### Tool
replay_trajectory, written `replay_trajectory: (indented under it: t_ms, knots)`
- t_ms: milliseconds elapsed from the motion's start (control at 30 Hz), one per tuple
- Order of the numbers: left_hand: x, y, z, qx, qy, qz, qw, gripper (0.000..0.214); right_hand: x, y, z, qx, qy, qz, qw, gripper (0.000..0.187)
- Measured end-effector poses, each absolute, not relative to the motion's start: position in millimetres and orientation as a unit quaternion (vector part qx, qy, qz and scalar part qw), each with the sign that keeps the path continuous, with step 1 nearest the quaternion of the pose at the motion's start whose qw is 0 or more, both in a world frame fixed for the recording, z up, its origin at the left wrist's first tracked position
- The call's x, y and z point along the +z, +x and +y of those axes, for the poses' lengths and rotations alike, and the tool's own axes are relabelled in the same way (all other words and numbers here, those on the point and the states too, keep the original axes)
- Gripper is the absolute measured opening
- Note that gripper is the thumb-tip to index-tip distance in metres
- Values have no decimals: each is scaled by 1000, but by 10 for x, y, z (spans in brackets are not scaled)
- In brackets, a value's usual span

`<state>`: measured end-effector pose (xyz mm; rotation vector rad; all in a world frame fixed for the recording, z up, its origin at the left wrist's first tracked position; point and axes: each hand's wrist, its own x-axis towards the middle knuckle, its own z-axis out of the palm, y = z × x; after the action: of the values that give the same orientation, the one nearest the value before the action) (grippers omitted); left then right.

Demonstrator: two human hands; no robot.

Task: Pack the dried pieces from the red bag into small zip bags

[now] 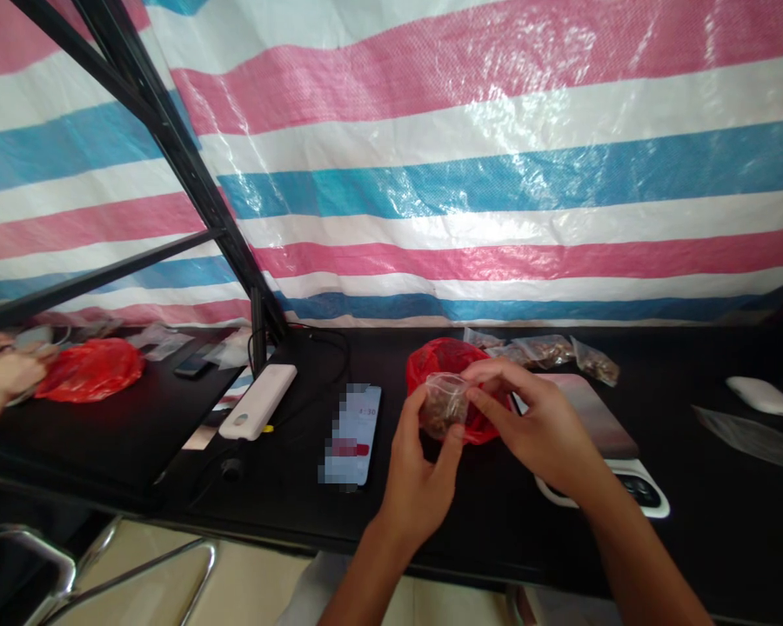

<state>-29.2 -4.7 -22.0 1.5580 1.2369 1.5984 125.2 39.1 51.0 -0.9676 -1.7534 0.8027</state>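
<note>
Both my hands hold a small clear plastic bag (pixel 444 402) with brown bits inside, just above the black table (pixel 470 513). My left hand (pixel 421 474) pinches its lower left side from below. My right hand (pixel 528 417) pinches its upper right edge with thumb and fingers. Right behind the small bag lies a red plastic bag (pixel 447 358). Several filled clear bags (pixel 552 350) lie behind my right hand.
A phone (pixel 352 435) and a white power bank (pixel 259 402) lie left of my hands. A scale (pixel 610 435) sits under my right arm, a white mouse (pixel 762 396) far right. Another person's hand (pixel 0 376) is at the far left by a second red bag (pixel 91 369).
</note>
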Motion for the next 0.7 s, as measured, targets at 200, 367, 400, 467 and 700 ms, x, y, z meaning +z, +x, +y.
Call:
replay_trajectory:
  t_ms: [200,367,400,467,700]
  knots:
    - [-78,-245,-39,648,493,420,400,37,436,1233,420,449,-360,-637,513,26]
    - [-60,-265,12,608,493,390,484,33,365,1186,451,468,-384,-623,495,24]
    - [-69,-274,20,592,497,382,506,33,356,1191,457,464,-393,-622,493,25]
    - [-88,-293,33,576,502,377,523,34,349,1206,466,454,-410,-626,484,25]
    - [-119,-394,51,599,522,460,396,28,357,1152,435,395,-448,-664,450,22]
